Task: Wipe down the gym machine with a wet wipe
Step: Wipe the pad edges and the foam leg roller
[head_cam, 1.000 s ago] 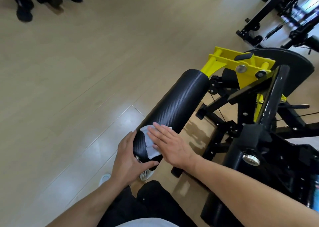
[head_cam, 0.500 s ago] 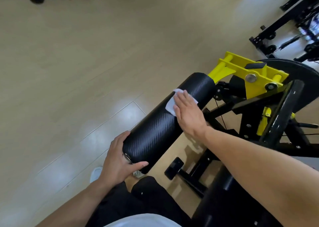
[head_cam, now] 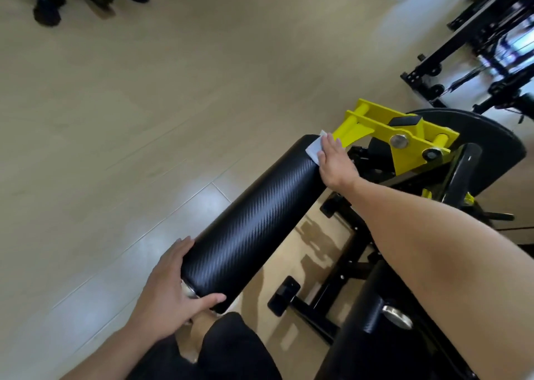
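Underfoot pale wood floor (head_cam: 144, 119); perhaps glossy.

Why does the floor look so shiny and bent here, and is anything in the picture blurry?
Head view: pale glare on the floor reflects bright light; the wide lens bows its plank lines. The dark equipment top right is smeared by motion blur, while the black roller pad, wet wipe and both hands, left and right, stay fairly sharp.

White wet wipe (head_cam: 315, 148) pressed flat under right hand (head_cam: 335, 163) at far end of black roller pad (head_cam: 254, 226) — beside yellow bracket (head_cam: 404, 140). Near end cupped by left hand (head_cam: 170, 290) — thumb underneath.
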Motion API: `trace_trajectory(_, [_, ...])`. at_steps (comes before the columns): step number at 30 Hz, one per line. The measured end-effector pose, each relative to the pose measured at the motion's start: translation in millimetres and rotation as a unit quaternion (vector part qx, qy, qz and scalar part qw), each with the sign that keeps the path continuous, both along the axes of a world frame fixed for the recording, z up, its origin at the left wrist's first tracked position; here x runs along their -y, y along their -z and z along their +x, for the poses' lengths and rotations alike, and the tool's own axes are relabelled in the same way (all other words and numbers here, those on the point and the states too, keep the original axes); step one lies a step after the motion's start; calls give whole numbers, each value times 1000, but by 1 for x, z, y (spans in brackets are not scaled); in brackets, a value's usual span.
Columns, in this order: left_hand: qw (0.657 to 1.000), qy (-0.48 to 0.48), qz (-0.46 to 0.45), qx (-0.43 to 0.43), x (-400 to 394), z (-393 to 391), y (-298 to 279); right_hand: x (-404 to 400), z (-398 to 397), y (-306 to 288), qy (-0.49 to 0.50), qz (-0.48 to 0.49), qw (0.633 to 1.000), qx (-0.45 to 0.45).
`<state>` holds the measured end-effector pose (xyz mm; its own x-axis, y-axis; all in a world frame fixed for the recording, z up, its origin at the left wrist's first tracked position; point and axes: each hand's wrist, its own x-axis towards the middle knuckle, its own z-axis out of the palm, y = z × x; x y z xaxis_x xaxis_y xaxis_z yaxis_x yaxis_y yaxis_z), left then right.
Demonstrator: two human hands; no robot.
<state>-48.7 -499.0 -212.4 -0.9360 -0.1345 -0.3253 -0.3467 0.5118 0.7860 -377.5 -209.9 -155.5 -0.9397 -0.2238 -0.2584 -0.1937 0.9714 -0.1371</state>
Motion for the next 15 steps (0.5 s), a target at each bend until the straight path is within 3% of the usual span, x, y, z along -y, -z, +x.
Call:
trace_trajectory(4, [1000,29,-11,4,-2,-2,-2,53,97,19,-4,-48,997,-56])
trace_trajectory(7, [999,37,1,-5,0,-2,-5,86,193,18,-127,-110,984,-60])
trace_trajectory(10, [995,50,38,-75,-3,-6,-18,109,267,13,-284,-122,951,9])
trace_trajectory(12, [992,51,55,-98,-3,-6,-17,106,277,13,-339,-129,931,41])
trace_trajectory(15, [998,53,13,-21,1,-4,-6,92,236,15,-329,-101,937,53])
